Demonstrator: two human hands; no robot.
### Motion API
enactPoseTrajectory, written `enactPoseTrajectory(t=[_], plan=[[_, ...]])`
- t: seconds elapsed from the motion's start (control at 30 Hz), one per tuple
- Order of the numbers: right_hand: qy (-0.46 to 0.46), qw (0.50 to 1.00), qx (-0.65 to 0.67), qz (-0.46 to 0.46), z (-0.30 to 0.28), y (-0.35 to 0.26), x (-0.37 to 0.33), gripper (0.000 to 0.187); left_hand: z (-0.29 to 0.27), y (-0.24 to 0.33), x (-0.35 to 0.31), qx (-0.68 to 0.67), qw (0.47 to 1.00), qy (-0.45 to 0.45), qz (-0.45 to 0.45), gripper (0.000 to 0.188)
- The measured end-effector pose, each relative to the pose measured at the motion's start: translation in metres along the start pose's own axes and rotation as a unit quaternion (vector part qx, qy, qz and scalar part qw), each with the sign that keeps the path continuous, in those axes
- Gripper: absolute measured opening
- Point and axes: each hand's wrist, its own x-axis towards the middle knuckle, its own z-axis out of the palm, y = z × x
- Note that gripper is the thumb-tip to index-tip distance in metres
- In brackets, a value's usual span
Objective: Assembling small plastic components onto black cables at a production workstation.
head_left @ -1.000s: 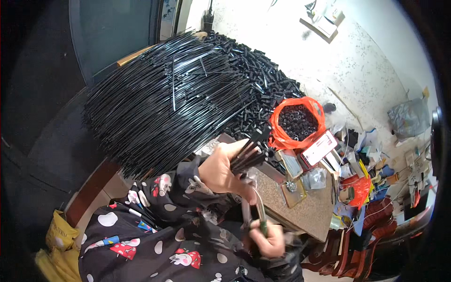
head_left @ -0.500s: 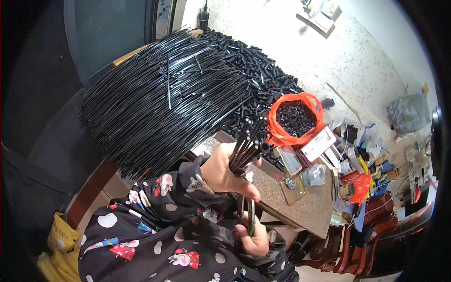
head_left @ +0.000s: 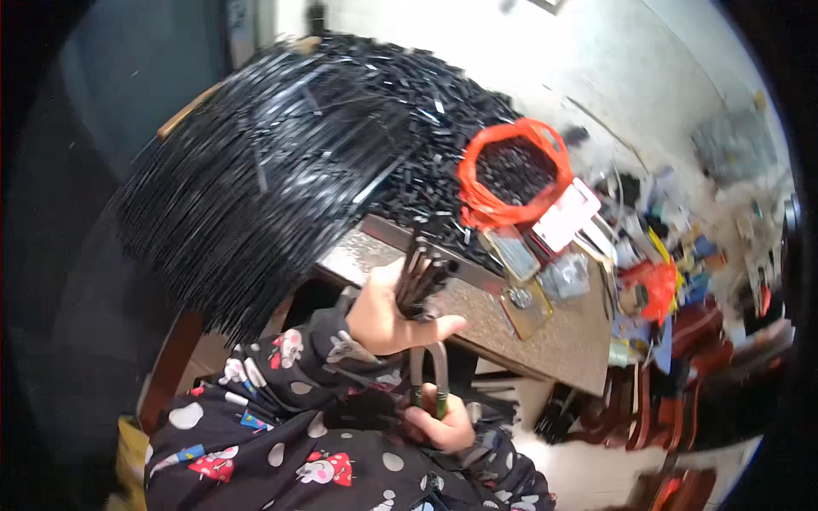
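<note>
Left hand (head_left: pixel 373 317): closed round a bundle (head_left: pixel 415 288) of thin black rods, thumb sticking out to the right below it. Right hand (head_left: pixel 448 426): wrapped on the green grips of a tool (head_left: pixel 417 370) with two bowed metal arms.

Key relation: bundle is directly ahead of the tool and a touch left, left thumb between. Bundle's long axis points away from the body, leaning slightly right, ends uneven. Tool's long axis is close to the same line, arms converging up toward the left thumb. Its head isn't readable there, so can't tell if tool and bundle touch. Left hand has the bundle; right hand sits nearer the body.

Beyond: tabletop (head_left: pixel 558 345) edge ahead and right, grey bar (head_left: pixel 473 274) lying on it just past the bundle. Big rod pile (head_left: pixel 221 196) ahead-left, nearer the left hand, its rods slanting lower left to upper right. Short black tubes (head_left: pixel 400 77) behind, red bag (head_left: pixel 479 207) of small black pieces ahead-right, phone (head_left: pixel 564 217) by it.
</note>
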Motion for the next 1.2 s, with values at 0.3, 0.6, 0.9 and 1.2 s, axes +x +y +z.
enactPoseTrajectory(t=[0.3, 0.6, 0.9, 1.2], plan=[[0.429, 0.831, -0.288, -0.207, -0.115, 0.013, 0.048, 0.015, 0.020, -0.043, 0.008, -0.075, 0.996, -0.004, -0.046, 0.054], [0.355, 0.620, -0.633, -0.297, -0.229, 0.016, 0.075, 0.035, 0.028, -0.054, 0.013, -0.058, 0.995, -0.059, -0.055, 0.055], [0.405, 0.609, -0.612, -0.300, -0.238, 0.023, 0.085, 0.030, 0.030, -0.052, 0.019, -0.109, 0.989, -0.031, -0.092, 0.046], [0.391, 0.887, 0.148, -0.195, -0.160, -0.045, 0.054, 0.013, 0.036, -0.054, 0.011, -0.139, 0.977, -0.110, -0.119, 0.042]])
